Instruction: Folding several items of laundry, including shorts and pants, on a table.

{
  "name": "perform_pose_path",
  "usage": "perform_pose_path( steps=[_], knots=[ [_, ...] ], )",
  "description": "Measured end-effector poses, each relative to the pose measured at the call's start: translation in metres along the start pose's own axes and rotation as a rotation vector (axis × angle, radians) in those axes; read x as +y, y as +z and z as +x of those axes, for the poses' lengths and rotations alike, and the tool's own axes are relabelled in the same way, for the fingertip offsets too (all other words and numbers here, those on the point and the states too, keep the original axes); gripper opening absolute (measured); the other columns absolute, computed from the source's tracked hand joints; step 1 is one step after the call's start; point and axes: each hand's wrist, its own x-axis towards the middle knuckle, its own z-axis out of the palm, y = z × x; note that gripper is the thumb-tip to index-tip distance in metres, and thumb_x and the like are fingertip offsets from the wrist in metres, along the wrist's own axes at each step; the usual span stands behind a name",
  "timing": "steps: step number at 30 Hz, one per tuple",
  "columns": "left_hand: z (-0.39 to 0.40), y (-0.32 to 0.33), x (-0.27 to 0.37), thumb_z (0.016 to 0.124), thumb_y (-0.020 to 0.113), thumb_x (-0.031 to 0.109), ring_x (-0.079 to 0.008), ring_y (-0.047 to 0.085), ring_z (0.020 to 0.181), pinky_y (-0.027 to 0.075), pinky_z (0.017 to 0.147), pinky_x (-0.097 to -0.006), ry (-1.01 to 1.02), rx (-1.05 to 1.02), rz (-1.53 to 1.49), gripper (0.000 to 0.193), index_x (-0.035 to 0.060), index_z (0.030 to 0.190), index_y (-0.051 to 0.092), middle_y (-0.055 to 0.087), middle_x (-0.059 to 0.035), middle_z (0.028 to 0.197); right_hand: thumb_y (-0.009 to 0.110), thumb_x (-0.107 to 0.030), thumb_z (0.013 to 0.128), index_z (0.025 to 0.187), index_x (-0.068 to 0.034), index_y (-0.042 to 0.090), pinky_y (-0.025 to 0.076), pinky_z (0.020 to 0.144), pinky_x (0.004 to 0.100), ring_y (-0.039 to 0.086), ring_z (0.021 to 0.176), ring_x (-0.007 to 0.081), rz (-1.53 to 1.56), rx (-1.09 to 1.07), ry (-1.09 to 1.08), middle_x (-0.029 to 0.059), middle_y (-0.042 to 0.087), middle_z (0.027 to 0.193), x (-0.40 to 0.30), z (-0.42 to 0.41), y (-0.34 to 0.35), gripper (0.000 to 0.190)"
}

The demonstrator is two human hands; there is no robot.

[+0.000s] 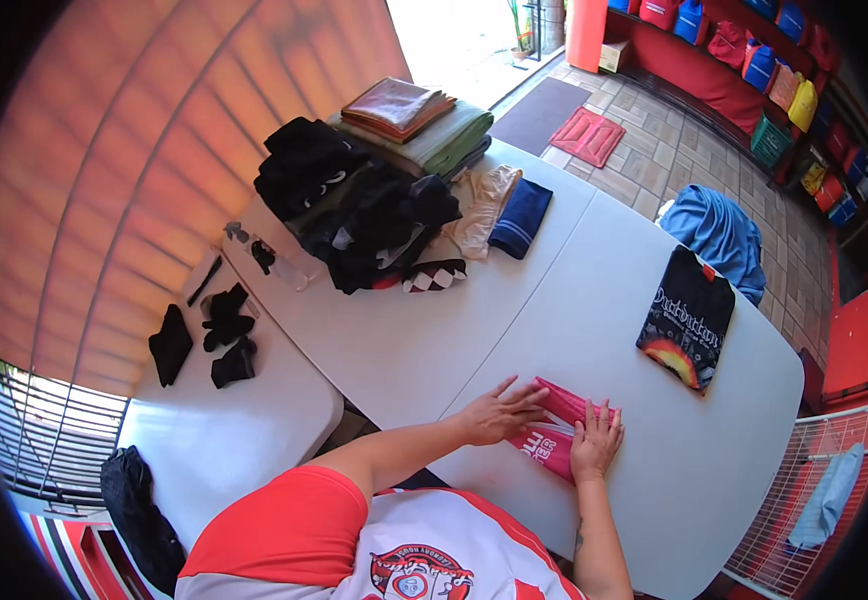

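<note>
A pink garment [549, 448] with white lettering lies partly folded on the white table [524, 330] before me. My left hand [505, 412] rests at its left side, fingers spread, the fingertips over the pink cloth. Flat on its right side lies my right hand [597, 441], fingers pointing away from me and slightly apart. Between the hands, an upper flap of the cloth overlaps the lettered part. Farther right, a folded black printed T-shirt [685, 319] lies flat, apart from both hands.
Dark clothes [374, 210] are heaped at the back left, by folded towels [434, 142]. A folded navy cloth [522, 217] adjoins a beige garment [483, 206]. Black socks [230, 322] lie on the left table [254, 412]. Blue fabric [715, 236] sits beyond the table; a wire rack [771, 510] stands right.
</note>
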Motion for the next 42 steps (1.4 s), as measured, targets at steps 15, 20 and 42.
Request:
perform_pose_path(
  steps=[15,20,42],
  knots=[
    [0.013,0.028,-0.007,0.073,0.077,0.04,-0.0316,0.054,0.099,0.044,0.082,-0.0431,-0.496,0.19,-0.501,0.045,0.005,0.096,0.06,0.058,-0.0133,0.101,0.076,-0.011,0.079,0.119,0.001,0.048,0.054,0.079,0.0379,0.063,0.094,0.0252,1.128,-0.204,0.753,0.017,0.059,0.113,0.033,-0.011,-0.004,0.051],
    [-0.007,-0.019,-0.052,0.074,0.078,0.02,-0.0185,0.059,0.077,0.048,0.068,-0.033,-0.764,0.251,-1.32,0.032,0.0056,0.091,0.056,0.062,-0.0081,0.083,0.072,-0.004,0.08,0.116,-0.001,0.048,0.056,0.078,0.0377,0.064,0.089,0.0252,1.407,-0.191,0.706,0.0153,0.061,0.105,-0.015,0.012,-0.035,0.043],
    [-0.26,-0.341,-0.603,0.087,0.065,0.048,-0.0313,0.067,0.089,0.052,0.079,-0.0367,-1.118,0.89,-0.074,0.049,0.0041,0.109,0.061,0.069,-0.018,0.093,0.07,-0.02,0.089,0.121,-0.004,0.042,0.055,0.072,0.0312,0.061,0.095,0.0133,1.576,-0.437,0.089,0.004,0.06,0.102,-0.619,0.342,0.001,0.046]
  ],
)
